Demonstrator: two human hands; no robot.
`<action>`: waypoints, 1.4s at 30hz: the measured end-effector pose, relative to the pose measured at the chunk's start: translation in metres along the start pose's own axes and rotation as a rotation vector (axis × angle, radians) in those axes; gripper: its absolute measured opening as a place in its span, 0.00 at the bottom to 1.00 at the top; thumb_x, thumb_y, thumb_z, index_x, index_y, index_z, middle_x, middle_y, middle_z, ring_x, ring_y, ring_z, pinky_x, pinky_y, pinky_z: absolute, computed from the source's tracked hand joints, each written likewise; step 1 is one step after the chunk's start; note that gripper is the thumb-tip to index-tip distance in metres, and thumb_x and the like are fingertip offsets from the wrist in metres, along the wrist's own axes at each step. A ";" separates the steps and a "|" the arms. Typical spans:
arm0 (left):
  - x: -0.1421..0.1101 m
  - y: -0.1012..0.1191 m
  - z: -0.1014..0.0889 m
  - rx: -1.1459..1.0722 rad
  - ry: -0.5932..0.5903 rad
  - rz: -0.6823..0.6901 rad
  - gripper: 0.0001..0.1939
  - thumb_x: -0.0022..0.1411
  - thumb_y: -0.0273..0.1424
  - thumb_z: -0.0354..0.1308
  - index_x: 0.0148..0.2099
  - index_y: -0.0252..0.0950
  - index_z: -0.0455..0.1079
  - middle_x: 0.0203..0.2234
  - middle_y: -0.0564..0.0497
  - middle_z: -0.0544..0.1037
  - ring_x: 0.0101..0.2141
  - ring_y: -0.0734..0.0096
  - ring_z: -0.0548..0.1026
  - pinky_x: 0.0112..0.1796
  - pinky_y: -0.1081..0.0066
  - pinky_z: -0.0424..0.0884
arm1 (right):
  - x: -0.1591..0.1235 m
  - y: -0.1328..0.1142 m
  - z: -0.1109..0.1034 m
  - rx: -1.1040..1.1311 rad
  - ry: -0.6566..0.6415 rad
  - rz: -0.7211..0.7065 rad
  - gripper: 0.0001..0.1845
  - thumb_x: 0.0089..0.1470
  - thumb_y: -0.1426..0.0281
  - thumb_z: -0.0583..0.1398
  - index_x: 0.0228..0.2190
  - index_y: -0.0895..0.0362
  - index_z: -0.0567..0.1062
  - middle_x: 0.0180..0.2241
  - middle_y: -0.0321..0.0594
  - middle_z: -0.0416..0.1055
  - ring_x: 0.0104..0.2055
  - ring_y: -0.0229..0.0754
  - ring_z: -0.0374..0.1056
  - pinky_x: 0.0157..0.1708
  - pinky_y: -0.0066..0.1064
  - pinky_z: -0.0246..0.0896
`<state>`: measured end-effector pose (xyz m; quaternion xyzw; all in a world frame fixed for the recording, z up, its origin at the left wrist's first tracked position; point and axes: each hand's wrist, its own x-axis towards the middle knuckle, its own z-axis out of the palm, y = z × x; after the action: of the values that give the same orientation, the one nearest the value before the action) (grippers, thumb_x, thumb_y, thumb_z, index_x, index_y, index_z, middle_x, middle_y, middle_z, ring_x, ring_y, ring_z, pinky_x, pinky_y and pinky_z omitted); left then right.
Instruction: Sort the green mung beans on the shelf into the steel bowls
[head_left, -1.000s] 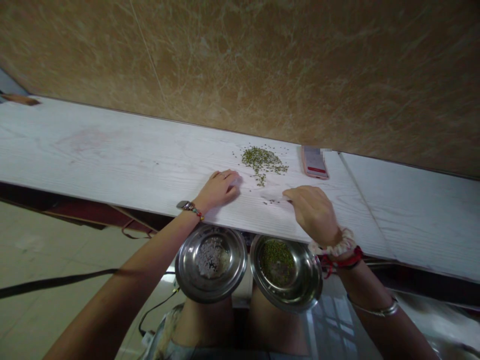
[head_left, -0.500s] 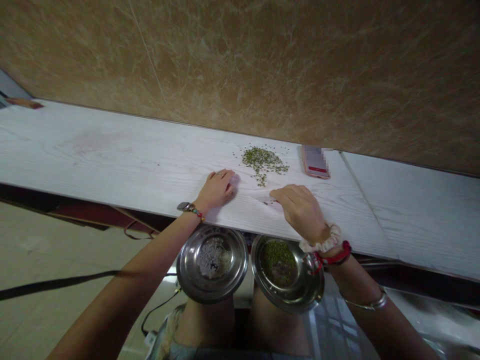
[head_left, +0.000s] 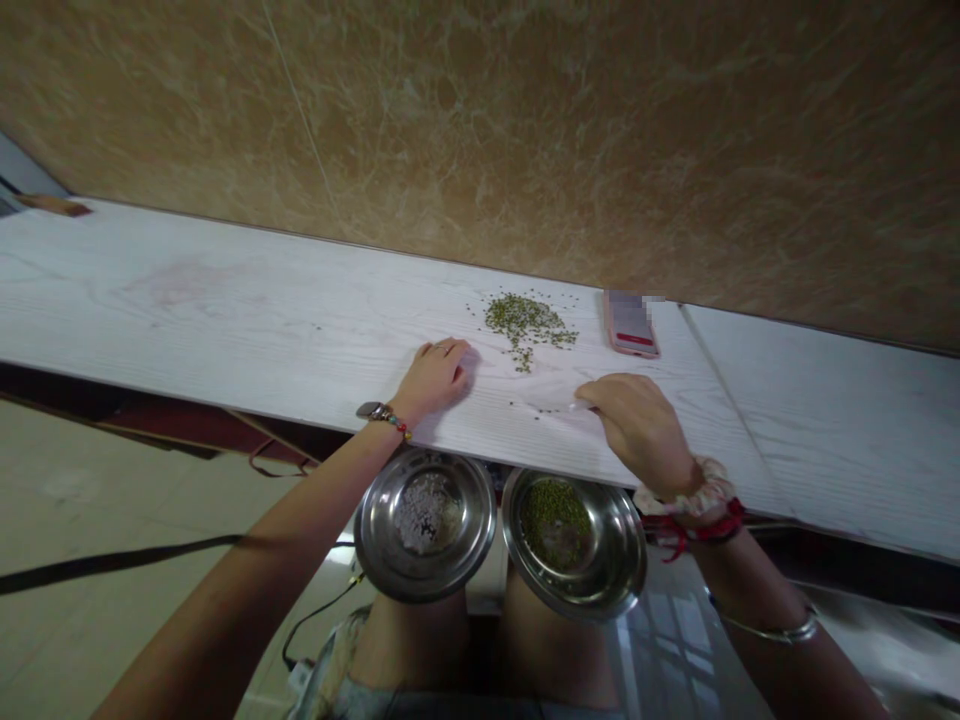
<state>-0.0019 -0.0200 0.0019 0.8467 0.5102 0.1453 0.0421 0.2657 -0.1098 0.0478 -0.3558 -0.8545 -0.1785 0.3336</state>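
Note:
A small heap of green beans (head_left: 526, 321) lies on the white wooden board (head_left: 225, 310), with a few stray beans (head_left: 534, 403) nearer the front edge. My left hand (head_left: 436, 376) rests on the board left of the heap, fingers curled under. My right hand (head_left: 637, 425) lies on the board right of the stray beans, fingers bent and pressed together at the tips; what they hold, if anything, is hidden. On my lap below the board's edge sit two steel bowls: the left bowl (head_left: 375, 540) holds white grains, the right bowl (head_left: 626, 560) holds green beans.
A pink phone (head_left: 631, 324) lies on the board right of the heap, against the brown marbled wall (head_left: 525, 130). A second white board (head_left: 840, 420) adjoins on the right. A dark cable (head_left: 112, 565) crosses the tiled floor at left.
My right hand slid left to the stray beans, then drew back right toward the board's front edge. My left hand stayed put.

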 end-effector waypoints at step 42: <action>0.001 -0.007 0.000 -0.079 -0.192 0.462 0.26 0.66 0.45 0.49 0.63 0.42 0.61 0.63 0.49 0.64 0.62 0.62 0.61 0.60 0.59 0.53 | -0.006 -0.042 -0.038 -0.082 -0.186 -0.004 0.13 0.56 0.82 0.52 0.37 0.60 0.75 0.29 0.42 0.76 0.32 0.41 0.66 0.32 0.34 0.60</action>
<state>-0.0075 -0.0156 0.0005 0.9483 0.2909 0.0900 0.0893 0.2552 -0.1624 0.0681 -0.3823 -0.8745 -0.1803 0.2378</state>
